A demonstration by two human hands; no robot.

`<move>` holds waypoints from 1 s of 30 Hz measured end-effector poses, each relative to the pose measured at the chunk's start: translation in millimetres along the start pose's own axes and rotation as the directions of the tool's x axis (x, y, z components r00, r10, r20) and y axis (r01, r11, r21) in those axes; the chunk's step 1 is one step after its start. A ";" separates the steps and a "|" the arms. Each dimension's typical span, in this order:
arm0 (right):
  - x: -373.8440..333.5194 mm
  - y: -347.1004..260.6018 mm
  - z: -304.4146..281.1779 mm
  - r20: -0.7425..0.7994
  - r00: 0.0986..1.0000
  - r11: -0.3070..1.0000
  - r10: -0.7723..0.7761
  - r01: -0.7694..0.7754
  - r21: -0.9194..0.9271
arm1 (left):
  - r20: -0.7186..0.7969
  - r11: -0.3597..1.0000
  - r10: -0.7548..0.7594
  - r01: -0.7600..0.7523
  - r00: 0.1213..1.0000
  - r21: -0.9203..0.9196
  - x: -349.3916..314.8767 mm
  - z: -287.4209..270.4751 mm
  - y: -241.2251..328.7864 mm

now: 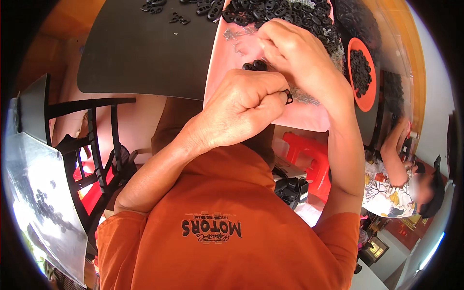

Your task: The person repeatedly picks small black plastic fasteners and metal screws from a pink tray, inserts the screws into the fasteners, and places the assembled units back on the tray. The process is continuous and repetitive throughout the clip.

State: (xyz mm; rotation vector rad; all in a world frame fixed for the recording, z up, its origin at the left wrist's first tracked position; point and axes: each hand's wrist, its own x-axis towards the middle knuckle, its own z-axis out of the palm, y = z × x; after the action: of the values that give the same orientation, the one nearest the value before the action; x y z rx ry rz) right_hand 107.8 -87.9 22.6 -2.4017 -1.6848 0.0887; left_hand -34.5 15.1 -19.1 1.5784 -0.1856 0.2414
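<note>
Clearly, the left hand pinches a black piece over the near half of the pink surface. Farther up that surface, the right hand has curled fingers; whether they grip anything, I cannot tell. A black heap covers its far end; right of it sits a red bowl.

black chair, left; red plastic stool, right of centre; person in patterned shirt, far right
</note>
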 end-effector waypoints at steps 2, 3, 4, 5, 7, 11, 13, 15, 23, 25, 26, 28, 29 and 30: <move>0.2 0.3 -2.3 0.005 1.000 0.989 -0.009 0.009 0.147 | -0.006 0.999 0.036 -0.036 0.999 0.012 1.3 0.6 -3.2; 0.1 0.3 -3.9 0.007 1.000 0.976 -0.014 0.012 0.218 | -0.009 0.998 0.056 -0.056 0.998 0.017 1.7 1.0 -4.1; 1.1 -0.3 -4.6 0.026 0.999 0.974 -0.035 0.028 0.226 | -0.005 0.998 0.060 -0.060 0.998 0.018 1.5 0.9 -4.3; 2.5 -1.2 -5.1 0.046 0.997 0.971 -0.056 0.043 0.235 | 0.001 0.998 0.065 -0.065 0.998 0.019 1.1 0.8 -4.2; 5.6 -2.5 -5.1 0.076 0.993 0.966 -0.087 0.065 0.250 | 0.002 0.995 0.094 -0.094 0.996 0.028 -0.1 0.6 -5.1; 11.7 -1.6 -2.6 0.110 0.988 0.961 -0.113 0.081 0.264 | -0.026 0.982 0.187 -0.186 0.982 0.024 -0.1 3.0 -7.6; 13.6 -2.8 -1.3 0.126 0.986 0.963 -0.107 0.071 0.261 | -0.034 0.977 0.212 -0.211 0.977 0.024 -0.1 2.8 -8.1; 14.3 -5.4 -1.7 0.143 0.986 0.967 -0.084 0.046 0.252 | -0.021 0.974 0.222 -0.221 0.975 0.040 -0.1 1.6 -8.5; 22.1 -6.2 -2.1 0.195 0.969 0.983 -0.151 0.127 0.130 | -0.020 0.976 0.216 -0.216 0.976 0.020 -0.1 0.6 -7.5; 22.1 -7.4 -0.6 0.168 0.974 0.986 -0.150 0.136 0.092 | -0.015 0.977 0.211 -0.211 0.977 0.014 -0.3 0.0 -6.6; 21.1 -8.0 2.1 0.130 0.981 0.988 -0.144 0.134 0.082 | -0.009 0.978 0.209 -0.209 0.978 0.015 -0.4 -0.5 -6.1; 20.3 -9.1 2.9 0.076 0.987 0.989 -0.143 0.139 0.050 | -0.006 0.979 0.205 -0.205 0.979 0.010 -0.7 -1.1 -5.9; 19.7 -9.6 2.1 0.060 0.987 0.989 -0.147 0.146 0.029 | -0.009 0.979 0.202 -0.202 0.979 0.005 -0.9 -1.0 -6.6; 18.6 -9.6 0.5 0.044 0.988 0.989 -0.149 0.149 0.006 | -0.008 0.979 0.202 -0.202 0.979 -0.002 -0.6 -0.8 -7.0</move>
State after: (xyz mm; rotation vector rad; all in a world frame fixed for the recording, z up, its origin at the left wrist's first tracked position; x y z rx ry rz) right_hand 105.4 -67.3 25.4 -2.2789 -1.8758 0.1216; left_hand -33.2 16.1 -26.0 1.5560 -0.3409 0.4057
